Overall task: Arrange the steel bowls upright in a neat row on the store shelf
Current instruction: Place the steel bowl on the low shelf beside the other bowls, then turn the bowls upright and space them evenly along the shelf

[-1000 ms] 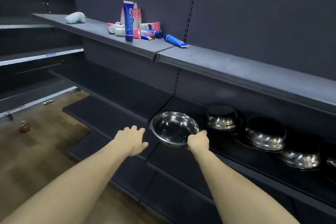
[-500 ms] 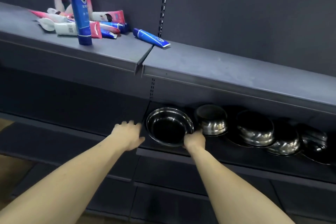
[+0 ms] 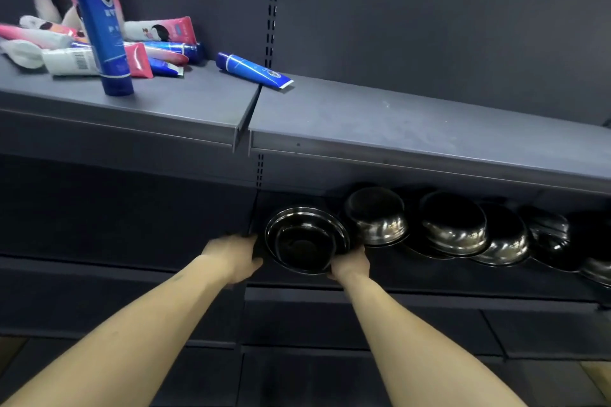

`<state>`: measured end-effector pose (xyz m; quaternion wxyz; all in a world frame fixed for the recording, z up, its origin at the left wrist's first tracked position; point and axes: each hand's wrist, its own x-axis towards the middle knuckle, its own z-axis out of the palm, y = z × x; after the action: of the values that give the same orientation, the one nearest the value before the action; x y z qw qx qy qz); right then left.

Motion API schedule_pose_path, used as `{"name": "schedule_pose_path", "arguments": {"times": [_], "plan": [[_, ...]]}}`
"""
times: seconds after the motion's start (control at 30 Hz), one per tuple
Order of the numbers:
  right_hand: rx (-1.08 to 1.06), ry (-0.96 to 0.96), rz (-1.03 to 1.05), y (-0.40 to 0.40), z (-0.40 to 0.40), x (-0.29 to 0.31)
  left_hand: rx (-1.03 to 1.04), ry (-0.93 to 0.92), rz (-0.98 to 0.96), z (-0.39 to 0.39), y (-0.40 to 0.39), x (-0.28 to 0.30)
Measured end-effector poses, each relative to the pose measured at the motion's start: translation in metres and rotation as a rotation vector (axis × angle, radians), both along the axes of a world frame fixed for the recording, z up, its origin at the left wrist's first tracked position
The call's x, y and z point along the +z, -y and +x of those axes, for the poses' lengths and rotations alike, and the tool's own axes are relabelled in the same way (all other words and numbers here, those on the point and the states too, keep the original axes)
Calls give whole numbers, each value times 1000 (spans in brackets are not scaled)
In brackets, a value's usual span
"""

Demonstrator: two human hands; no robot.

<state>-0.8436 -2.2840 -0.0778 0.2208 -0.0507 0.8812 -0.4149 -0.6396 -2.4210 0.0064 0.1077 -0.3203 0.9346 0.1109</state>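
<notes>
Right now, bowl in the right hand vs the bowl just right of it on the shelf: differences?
The held bowl faces mouth-up, showing its dark inside; the next bowl lies mouth-down, showing its base and shiny outer wall. The right hand grips the held bowl's rim; nothing touches the next bowl. The held bowl sits at the row's left end, the next bowl further back. Both are round polished steel.

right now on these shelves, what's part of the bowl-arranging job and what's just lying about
Part of the job:
- upright steel bowl, held at its rim by the right hand
- left hand beside that bowl
- overturned steel bowls to its right
- lower shelf

Just lying about:
- standing blue tube
- lying blue tube
- pile of pink and white tubes
- upper shelf
</notes>
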Motion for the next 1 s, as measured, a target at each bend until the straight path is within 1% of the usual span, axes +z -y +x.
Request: {"name": "schedule_pose_path", "arguments": {"times": [0.2,0.4,0.53,0.57,0.63,0.73,0.87,1.0], "plan": [[3,23,-5,0,-3,2,-15,-2,1,-10,5,-5],[3,91,-123,5,-2,0,3,-19,31,-13,8,-15],[49,188,-112,6,-9,15,21,-64,16,-25,9,-12],[70,194,-75,5,-13,20,33,-87,8,-31,8,-8],[120,148,7,-2,-24,33,52,-113,7,-43,4,-2],[138,-7,12,-21,-43,49,73,-136,8,-68,-6,5],[96,-186,68,-49,-77,74,66,-141,-6,-116,-15,4],[166,-323,109,-61,-115,90,27,-181,-54,-165,-34,-5]]}}
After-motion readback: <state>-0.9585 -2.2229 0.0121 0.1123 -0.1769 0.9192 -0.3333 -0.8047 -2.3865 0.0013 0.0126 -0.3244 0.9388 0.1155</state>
